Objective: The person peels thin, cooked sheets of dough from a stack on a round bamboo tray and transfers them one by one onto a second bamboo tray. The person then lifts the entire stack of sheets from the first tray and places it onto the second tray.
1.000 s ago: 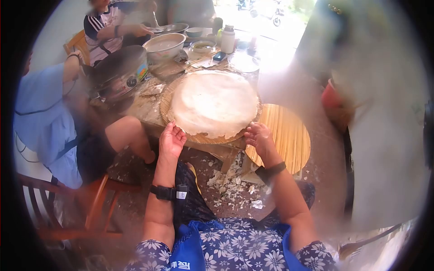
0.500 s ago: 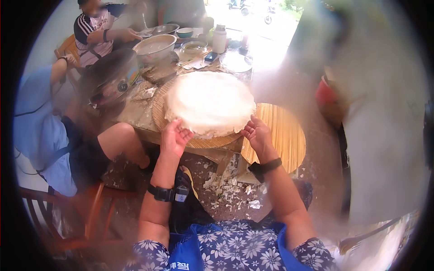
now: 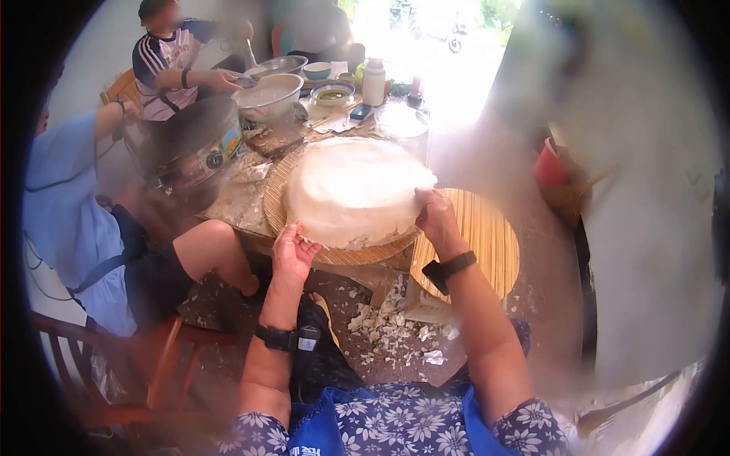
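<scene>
1. The round white stack of thin sheets (image 3: 353,190) is seen on a round bamboo tray (image 3: 334,252), which rests on the near part of the desk (image 3: 236,205).
2. The left hand (image 3: 293,254) is held palm-up at the stack's near-left edge, fingers spread wide and touching the rim; nothing is closed in its grip.
3. The right hand (image 3: 436,215) is placed on the stack's right edge, fingers curled down over it; whether a sheet is actually pinched in that grip cannot be told.
4. A black wristband (image 3: 449,267) is worn on the right wrist, and a black band with a small tag (image 3: 287,338) on the left.
5. A second round bamboo tray (image 3: 483,235) is seen just right of the first, lower and partly behind the right forearm.
6. White scraps (image 3: 395,330) are scattered on the floor under the desk's near edge.
7. A dark round cooker (image 3: 196,144) stands at the left of the desk, with a large metal bowl (image 3: 268,97) behind it and a white bottle (image 3: 373,82) farther back.
8. A person in a blue shirt (image 3: 65,213) is seated at the left on a wooden chair (image 3: 144,357); another person in a striped shirt (image 3: 171,64) is seated at the far end, a hand by the bowl.
9. The right side of the view is blurred by a pale smear.
</scene>
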{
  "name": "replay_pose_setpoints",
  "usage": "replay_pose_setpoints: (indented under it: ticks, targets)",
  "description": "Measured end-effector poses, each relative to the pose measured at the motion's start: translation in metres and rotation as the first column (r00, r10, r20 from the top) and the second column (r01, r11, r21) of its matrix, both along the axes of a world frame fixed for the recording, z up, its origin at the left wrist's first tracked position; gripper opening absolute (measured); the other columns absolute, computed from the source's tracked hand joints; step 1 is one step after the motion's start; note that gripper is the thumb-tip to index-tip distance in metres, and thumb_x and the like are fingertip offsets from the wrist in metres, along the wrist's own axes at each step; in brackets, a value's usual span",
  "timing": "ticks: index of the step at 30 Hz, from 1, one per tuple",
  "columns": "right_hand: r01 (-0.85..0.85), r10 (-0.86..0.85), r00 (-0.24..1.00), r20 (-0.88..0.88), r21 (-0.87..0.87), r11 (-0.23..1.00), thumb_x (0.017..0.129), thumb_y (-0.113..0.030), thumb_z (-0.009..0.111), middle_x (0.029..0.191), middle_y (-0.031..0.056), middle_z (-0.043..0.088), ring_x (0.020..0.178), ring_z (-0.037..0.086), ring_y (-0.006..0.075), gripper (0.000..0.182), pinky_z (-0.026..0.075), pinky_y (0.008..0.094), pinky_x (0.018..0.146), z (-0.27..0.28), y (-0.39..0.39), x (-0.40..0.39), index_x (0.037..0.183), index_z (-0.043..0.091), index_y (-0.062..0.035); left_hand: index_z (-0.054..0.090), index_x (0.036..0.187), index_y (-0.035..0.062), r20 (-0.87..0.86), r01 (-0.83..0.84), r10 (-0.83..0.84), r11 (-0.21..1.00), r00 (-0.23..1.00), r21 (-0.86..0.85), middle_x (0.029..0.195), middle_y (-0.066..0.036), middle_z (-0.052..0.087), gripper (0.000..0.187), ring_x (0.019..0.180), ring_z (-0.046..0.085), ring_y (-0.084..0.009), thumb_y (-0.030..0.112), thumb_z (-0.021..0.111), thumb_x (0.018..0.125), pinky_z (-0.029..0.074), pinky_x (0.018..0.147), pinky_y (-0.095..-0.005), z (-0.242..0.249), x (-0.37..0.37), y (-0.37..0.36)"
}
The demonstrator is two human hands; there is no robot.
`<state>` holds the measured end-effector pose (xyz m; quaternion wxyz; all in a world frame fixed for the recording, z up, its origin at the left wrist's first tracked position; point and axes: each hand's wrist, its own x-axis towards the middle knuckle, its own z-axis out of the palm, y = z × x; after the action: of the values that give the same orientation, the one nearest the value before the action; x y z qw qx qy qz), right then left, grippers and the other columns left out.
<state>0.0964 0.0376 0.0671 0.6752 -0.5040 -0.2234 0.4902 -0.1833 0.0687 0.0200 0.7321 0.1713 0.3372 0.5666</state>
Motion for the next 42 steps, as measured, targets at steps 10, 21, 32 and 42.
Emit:
replay_pose_setpoints:
  ticks: [10,21,32,42]
  targets:
    - [0.050,-0.110,0.974,0.199,0.283,0.958,0.085,-0.008,0.051,0.093,0.0099,0.059,0.084,0.058,0.0224,0.015,0.051,0.0388,0.071,-0.026,-0.007,0.053,0.098,0.055,-0.0013,0.051,0.105,0.0067,-0.140,0.198,-0.180,0.971,0.974,0.133,0.088,-0.007,0.061,0.022,0.065,0.060,-0.0187,0.013,0.054,0.085,0.055,0.058,-0.0344,0.027,0.036,-0.008]
    - [0.056,-0.033,0.992,-0.118,0.203,0.978,0.087,-0.008,0.052,0.100,0.0120,0.060,0.090,0.059,0.0235,0.024,0.050,0.0376,0.083,-0.033,-0.018,0.066,0.107,0.053,0.0027,0.054,0.096,0.0076,-0.137,0.217,-0.211,0.976,0.968,0.029,0.081,-0.007,0.061,0.015,0.063,0.060,-0.0189,0.018,0.057,0.085,0.055,0.058,-0.0352,-0.004,0.046,-0.036]
    - [0.162,-0.187,0.980,0.074,0.263,0.951,0.082,-0.006,0.054,0.092,0.0113,0.060,0.081,0.058,0.0216,0.020,0.050,0.0353,0.076,0.069,-0.012,0.054,0.100,0.055,0.0039,0.053,0.104,0.0091,-0.029,0.197,-0.194,0.968,0.980,0.157,0.095,-0.007,0.061,0.022,0.078,0.060,-0.0189,0.019,0.057,0.084,0.052,0.067,-0.0344,0.047,0.070,-0.019]
    - [0.221,-0.288,0.949,0.127,0.381,0.898,0.088,-0.009,0.047,0.114,0.0149,0.057,0.104,0.057,0.0264,0.034,0.045,0.0388,0.093,0.050,-0.115,0.212,0.119,0.048,0.0043,0.044,0.118,0.0015,-0.175,0.633,-0.609,0.738,0.774,0.232,0.091,-0.008,0.058,0.039,0.075,0.059,-0.0172,0.015,0.059,0.084,0.052,0.067,-0.0307,0.088,0.193,-0.046]
